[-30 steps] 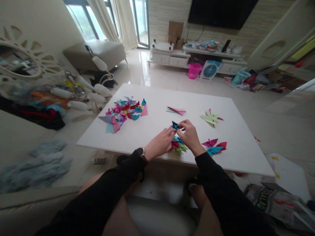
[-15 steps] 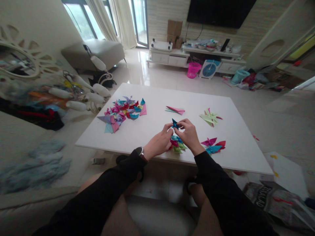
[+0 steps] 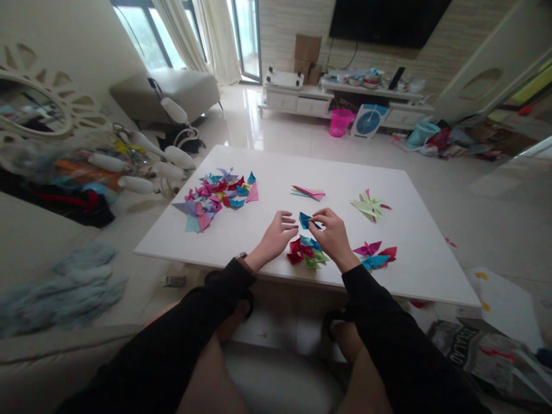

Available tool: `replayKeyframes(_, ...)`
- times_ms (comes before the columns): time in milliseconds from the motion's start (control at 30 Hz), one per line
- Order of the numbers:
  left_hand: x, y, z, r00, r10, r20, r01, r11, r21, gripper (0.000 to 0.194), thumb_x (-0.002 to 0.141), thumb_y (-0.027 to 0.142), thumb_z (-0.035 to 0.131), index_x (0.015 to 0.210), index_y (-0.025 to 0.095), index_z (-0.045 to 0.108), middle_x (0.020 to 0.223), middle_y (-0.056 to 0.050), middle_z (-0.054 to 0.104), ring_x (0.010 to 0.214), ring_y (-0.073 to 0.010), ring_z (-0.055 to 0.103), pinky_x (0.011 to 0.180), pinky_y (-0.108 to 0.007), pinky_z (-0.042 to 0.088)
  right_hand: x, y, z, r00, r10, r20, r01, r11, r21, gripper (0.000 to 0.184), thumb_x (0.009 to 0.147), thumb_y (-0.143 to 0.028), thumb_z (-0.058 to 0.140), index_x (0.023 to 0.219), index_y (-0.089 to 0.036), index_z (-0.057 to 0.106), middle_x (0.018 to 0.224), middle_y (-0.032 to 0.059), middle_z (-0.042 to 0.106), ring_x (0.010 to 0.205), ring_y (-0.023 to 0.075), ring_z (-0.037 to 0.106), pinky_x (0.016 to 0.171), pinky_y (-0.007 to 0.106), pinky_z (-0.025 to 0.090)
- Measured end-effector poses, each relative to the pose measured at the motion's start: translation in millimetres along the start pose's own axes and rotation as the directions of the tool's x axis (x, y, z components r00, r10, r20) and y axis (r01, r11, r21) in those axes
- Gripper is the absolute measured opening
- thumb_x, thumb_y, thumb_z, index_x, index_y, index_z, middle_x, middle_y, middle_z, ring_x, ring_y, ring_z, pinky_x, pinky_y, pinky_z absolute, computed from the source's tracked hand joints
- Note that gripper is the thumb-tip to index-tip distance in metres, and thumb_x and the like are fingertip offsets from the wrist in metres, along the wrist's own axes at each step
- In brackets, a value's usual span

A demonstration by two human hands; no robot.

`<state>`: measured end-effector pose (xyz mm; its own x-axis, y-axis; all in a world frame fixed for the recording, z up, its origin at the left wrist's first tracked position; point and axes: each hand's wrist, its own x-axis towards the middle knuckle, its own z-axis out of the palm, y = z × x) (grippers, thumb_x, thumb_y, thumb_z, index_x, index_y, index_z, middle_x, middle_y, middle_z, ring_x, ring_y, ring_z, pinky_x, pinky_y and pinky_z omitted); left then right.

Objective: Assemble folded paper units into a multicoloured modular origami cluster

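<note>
Between thumb and fingers of my right hand (image 3: 331, 231) is a blue folded paper boat (image 3: 304, 221), held above the white table (image 3: 241, 241). My left hand (image 3: 278, 236) hovers just left of it, fingers apart, touching nothing. Below both hands lies a cluster of folded papers in red (image 3: 295, 253), blue and green (image 3: 311, 263), partly covered by my right hand. Right of that hand, a small group holds a magenta folded paper (image 3: 367, 248), a red one (image 3: 389, 253) and a blue one (image 3: 374, 262).
A large heap of colourful origami (image 3: 219, 195) covers the table's left side. Flat folded papers (image 3: 308, 193) lie beyond my hands, with pale green folded pieces (image 3: 370, 206) farther right. A lamp with white shades (image 3: 135, 184) stands close to the table's left edge.
My left hand has let go of the blue paper and moved left, its fingers opening. My right hand keeps hold of the paper, which now shows a wider face.
</note>
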<state>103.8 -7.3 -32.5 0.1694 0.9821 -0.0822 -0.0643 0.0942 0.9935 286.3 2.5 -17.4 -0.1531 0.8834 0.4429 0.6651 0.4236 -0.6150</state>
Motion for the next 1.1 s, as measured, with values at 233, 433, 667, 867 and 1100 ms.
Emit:
replayKeyframes(233,-0.9,2.4,0.9,0.986,-0.153,0.063,0.165,0.941,-0.294,0.044,0.081,0.026,0.076,0.12,0.016,0.058,0.097,-0.009,0.074,0.087,-0.017,0.072,0.096,-0.041,0.053,-0.3,0.9,4.4,0.998,-0.035,0.043,0.035,0.999,-0.001,0.011,0.088,-0.021,0.064,0.082,-0.022,0.073,0.094,0.0072,0.066,0.09,0.0217,0.063,0.078,0.036,0.053)
replayKeyframes(433,1.1,-2.8,-0.6,0.993,-0.104,0.063,0.117,0.954,-0.275,0.047,0.077,0.029,0.083,0.116,0.015,0.063,0.09,-0.007,0.074,0.082,-0.0155,0.07,0.089,-0.037,0.055,-0.9,0.0,6.0,0.996,-0.051,0.077,0.051,0.999,0.006,0.01,0.087,-0.019,0.065,0.082,-0.021,0.073,0.094,0.0069,0.065,0.09,0.0213,0.062,0.077,0.035,0.052)
replayKeyframes(667,1.4,-6.3,-1.5,0.998,-0.05,0.04,0.056,0.983,-0.176,0.038,0.082,0.034,0.079,0.111,0.012,0.066,0.087,-0.006,0.07,0.076,-0.0141,0.069,0.082,-0.033,0.058,-1.5,-1.0,5.8,0.991,-0.099,0.091,0.096,0.995,0.033,0.009,0.087,-0.016,0.066,0.081,-0.019,0.072,0.094,0.0068,0.064,0.088,0.0204,0.061,0.073,0.033,0.051)
replayKeyframes(867,3.0,-6.9,-1.5,0.999,-0.028,0.038,0.033,0.99,-0.138,0.03,0.084,0.034,0.077,0.101,0.012,0.067,0.084,-0.005,0.068,0.075,-0.0129,0.068,0.08,-0.031,0.058,-1.5,-1.5,4.5,0.988,-0.116,0.098,0.113,0.993,0.035,0.006,0.086,-0.016,0.067,0.085,-0.02,0.071,0.094,0.0062,0.063,0.088,0.0204,0.061,0.073,0.033,0.051)
replayKeyframes(1100,3.8,-6.6,-0.5,0.999,-0.045,0.025,0.048,0.989,-0.137,0.027,0.084,0.031,0.077,0.099,0.012,0.066,0.083,-0.004,0.067,0.072,-0.012,0.067,0.08,-0.032,0.058,-1.8,-1.3,4.1,0.987,-0.123,0.107,0.12,0.992,0.031,0.006,0.087,-0.016,0.067,0.083,-0.02,0.071,0.094,0.0062,0.063,0.089,0.0208,0.061,0.073,0.034,0.051)
